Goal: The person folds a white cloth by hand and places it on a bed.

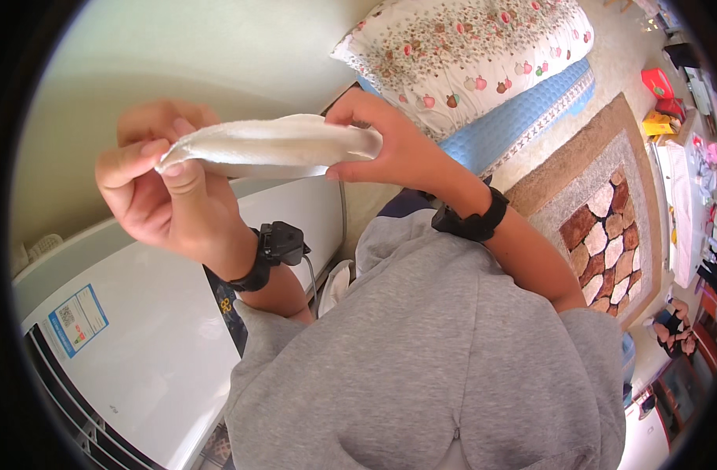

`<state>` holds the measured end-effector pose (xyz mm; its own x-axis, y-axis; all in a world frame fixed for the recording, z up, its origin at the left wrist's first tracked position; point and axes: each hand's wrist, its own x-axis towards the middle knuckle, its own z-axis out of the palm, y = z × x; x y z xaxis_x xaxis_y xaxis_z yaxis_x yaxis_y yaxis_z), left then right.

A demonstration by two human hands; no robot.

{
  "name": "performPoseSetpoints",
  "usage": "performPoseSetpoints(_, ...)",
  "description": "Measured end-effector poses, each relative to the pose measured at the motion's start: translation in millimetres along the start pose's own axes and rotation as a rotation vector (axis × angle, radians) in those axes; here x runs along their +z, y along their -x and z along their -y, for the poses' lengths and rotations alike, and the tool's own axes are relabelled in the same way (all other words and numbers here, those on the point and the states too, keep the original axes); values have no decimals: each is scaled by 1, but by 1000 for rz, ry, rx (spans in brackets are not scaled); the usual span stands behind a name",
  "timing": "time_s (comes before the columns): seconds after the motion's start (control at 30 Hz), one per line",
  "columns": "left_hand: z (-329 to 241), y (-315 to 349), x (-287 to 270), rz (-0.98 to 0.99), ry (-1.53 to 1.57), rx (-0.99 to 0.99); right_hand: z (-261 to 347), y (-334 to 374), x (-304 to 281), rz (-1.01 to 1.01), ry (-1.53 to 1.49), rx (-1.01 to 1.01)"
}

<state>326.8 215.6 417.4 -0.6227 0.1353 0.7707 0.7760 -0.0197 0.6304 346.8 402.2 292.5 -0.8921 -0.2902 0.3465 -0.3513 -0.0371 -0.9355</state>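
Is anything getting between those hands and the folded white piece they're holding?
Nothing visible is. The left hand pinches one end of the folded white piece directly, and the right hand grips the other.

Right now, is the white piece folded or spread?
The white piece isn't spread flat: it curves into a narrow band, left hand pinching one end, right hand gripping the other. Whether folded, I cannot tell.
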Motion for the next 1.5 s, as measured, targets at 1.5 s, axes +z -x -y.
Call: performPoseSetpoints(1.5, 19, -12, 49, -75, 25, -139, 39, 2, -46, -305, 502, -126)
